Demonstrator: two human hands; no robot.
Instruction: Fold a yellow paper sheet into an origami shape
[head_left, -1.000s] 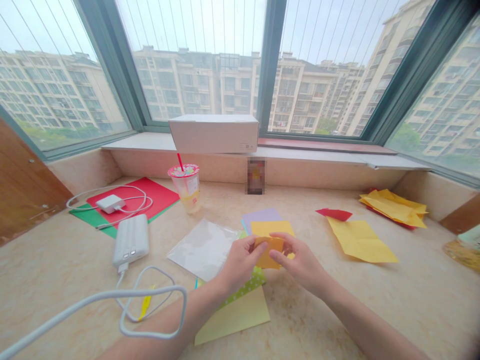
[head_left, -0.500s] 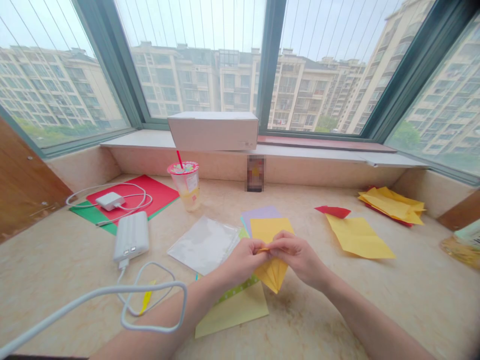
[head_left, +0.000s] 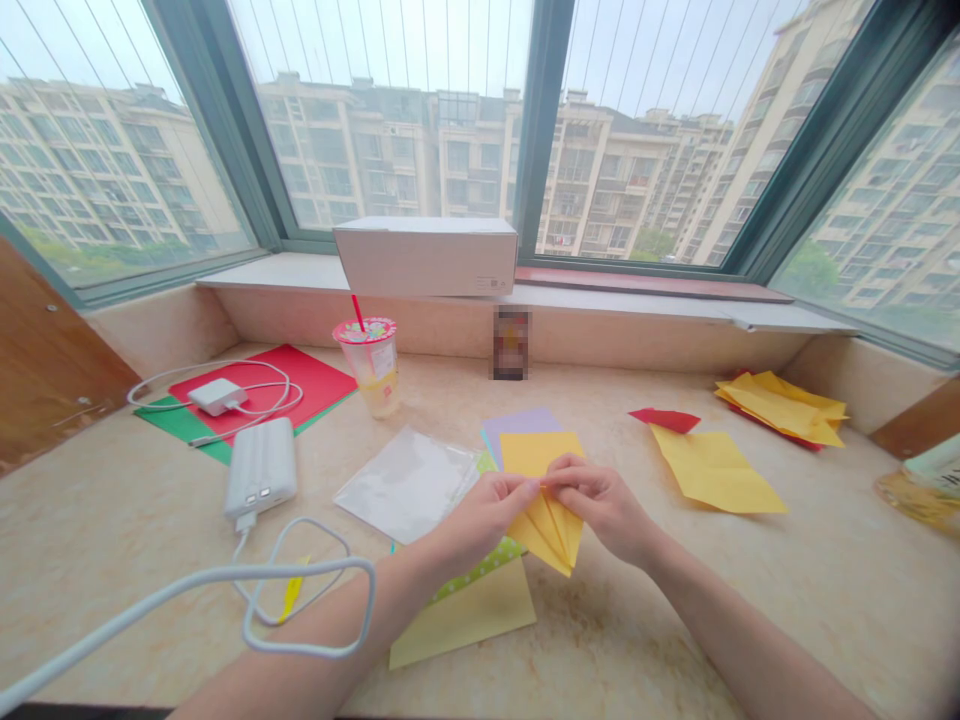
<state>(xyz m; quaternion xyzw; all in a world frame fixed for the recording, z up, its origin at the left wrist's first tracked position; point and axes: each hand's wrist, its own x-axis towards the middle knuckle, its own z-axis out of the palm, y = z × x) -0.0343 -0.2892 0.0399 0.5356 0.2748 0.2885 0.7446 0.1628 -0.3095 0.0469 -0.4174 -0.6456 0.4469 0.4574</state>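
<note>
Both my hands hold a folded orange-yellow paper [head_left: 553,530] just above the counter, near the middle of the view. My left hand [head_left: 480,518] pinches its top edge from the left. My right hand [head_left: 604,505] pinches the same edge from the right, fingertips almost touching the left ones. The paper's layered point hangs down between my hands. Under them lies a small stack of coloured sheets: a yellow one [head_left: 534,452], a lilac one [head_left: 519,423], a green dotted one [head_left: 480,568] and a pale yellow one [head_left: 469,615].
A clear plastic sleeve [head_left: 405,482] lies left of the stack. A white power bank [head_left: 261,466] with looping cable [head_left: 300,600], a charger [head_left: 212,396] on red paper, and a drink cup [head_left: 373,365] stand at left. Yellow sheets [head_left: 716,470] and a red scrap [head_left: 665,419] lie at right; a white box [head_left: 426,257] sits on the sill.
The folded paper has been turned from a flat small rectangle held up to a shape hanging point-down from its top edge. Both hands shifted slightly closer together.
</note>
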